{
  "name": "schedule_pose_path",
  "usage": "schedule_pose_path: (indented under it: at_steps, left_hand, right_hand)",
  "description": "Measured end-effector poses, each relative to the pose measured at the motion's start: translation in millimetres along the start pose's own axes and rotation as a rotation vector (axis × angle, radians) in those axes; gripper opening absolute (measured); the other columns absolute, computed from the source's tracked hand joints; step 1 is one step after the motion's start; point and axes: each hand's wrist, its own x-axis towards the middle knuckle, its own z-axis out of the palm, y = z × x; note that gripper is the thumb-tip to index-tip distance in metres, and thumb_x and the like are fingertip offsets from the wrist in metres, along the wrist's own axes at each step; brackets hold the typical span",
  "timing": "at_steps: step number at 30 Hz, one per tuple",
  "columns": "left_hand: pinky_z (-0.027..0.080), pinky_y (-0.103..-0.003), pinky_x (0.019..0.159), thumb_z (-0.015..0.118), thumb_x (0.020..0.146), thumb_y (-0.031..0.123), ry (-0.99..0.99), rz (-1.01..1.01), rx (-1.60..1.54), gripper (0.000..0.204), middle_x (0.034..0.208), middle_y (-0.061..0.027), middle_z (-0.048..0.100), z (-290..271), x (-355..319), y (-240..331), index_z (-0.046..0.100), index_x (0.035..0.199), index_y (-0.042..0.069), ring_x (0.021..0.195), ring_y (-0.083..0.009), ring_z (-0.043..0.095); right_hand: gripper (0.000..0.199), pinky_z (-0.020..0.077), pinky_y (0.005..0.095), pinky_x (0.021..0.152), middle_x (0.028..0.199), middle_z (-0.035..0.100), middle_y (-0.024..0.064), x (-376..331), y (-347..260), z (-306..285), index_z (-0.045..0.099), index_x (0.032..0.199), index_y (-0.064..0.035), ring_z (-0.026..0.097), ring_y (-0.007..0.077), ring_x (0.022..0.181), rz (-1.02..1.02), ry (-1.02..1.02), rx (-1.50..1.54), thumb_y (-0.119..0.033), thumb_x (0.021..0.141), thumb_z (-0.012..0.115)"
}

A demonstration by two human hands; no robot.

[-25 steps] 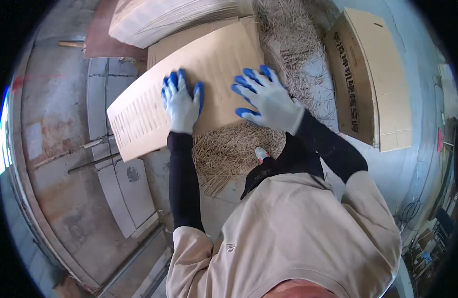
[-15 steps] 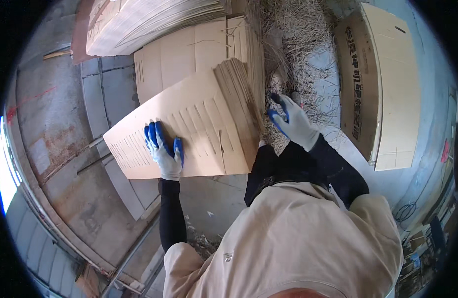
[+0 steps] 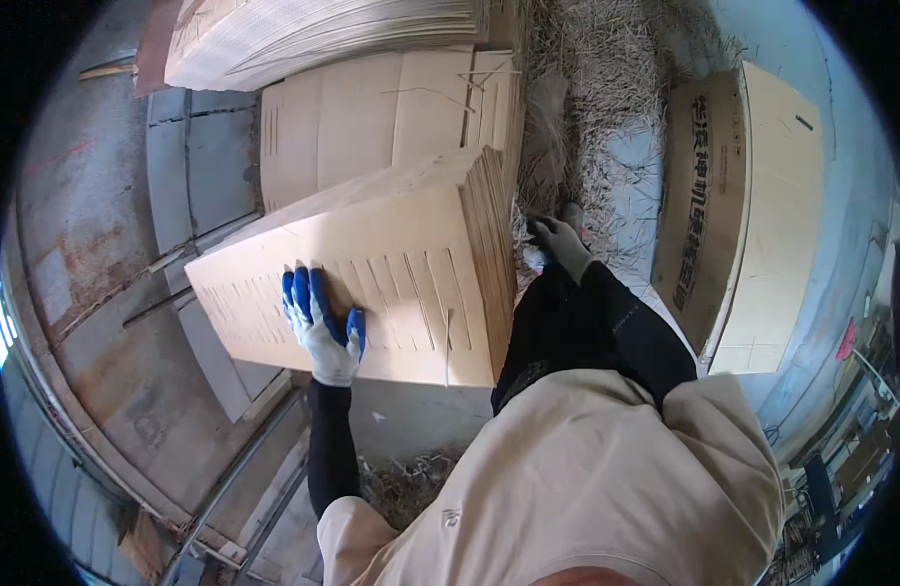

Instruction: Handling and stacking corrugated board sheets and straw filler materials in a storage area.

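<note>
Dark lettering (image 3: 696, 195) runs down the box (image 3: 777, 225); the cardboard stack (image 3: 401, 283) lies lengthwise left to right, left fingers (image 3: 302, 291) flat against it, ungrasping, right fingers (image 3: 545, 232) too indistinct to tell.

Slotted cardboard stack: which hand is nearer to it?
Left. The left hand lies on the slotted cardboard stack; the right hand is off past its right end.

The slotted cardboard stack (image 3: 411, 254) is looking smooth and matt; the left hand (image 3: 327, 330) is wearing matt cloth with blue coating; straw-like litter (image 3: 611, 88) is looking rough.
</note>
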Motion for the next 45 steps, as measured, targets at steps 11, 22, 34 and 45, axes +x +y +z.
schedule_pose_path:
  at_steps: [11,22,34,45]
  left_hand:
    - [0.032,-0.058,0.107,0.068,0.078,0.042,0.077,-0.107,-0.023,0.079,0.144,-0.024,0.041,10,-8,-14,0.042,0.142,0.002,0.133,-0.0473,0.038]
    - [0.03,-0.05,0.113,0.059,0.09,0.021,0.204,-0.802,0.001,0.061,0.145,-0.0269,0.041,21,40,42,0.038,0.142,-0.005,0.136,-0.0429,0.037]
    - [0.024,-0.052,0.114,0.046,0.093,0.044,0.288,-0.912,0.085,0.074,0.146,-0.0287,0.037,42,63,38,0.035,0.142,-0.009,0.138,-0.0428,0.034]
    - [0.023,-0.051,0.115,0.045,0.093,0.049,0.26,-0.91,0.087,0.078,0.149,-0.0276,0.033,39,55,35,0.032,0.144,-0.008,0.139,-0.0416,0.031]
  right_hand:
    - [0.041,0.0475,0.0274,0.094,0.126,0.061,0.0089,126,-233,-13,0.05,0.136,0.0013,0.059,0.0129,0.111,-0.32,-0.371,-0.078,-0.02,0.101,0.05]
    - [0.051,0.0513,0.0327,0.084,0.107,0.068,0.0157,187,-208,7,0.056,0.127,0.0011,0.067,0.0233,0.093,-0.216,-0.972,-0.544,-0.034,0.091,0.065]
    - [0.04,0.0515,0.0417,0.081,0.1,0.067,0.0182,236,-223,150,0.061,0.115,-0.0021,0.066,0.033,0.09,-0.488,-0.992,-0.852,-0.03,0.086,0.065]
    - [0.035,0.0517,0.0412,0.082,0.096,0.068,0.0193,224,-224,168,0.063,0.111,-0.0025,0.066,0.0355,0.091,-0.259,-0.847,-0.635,-0.028,0.088,0.065]
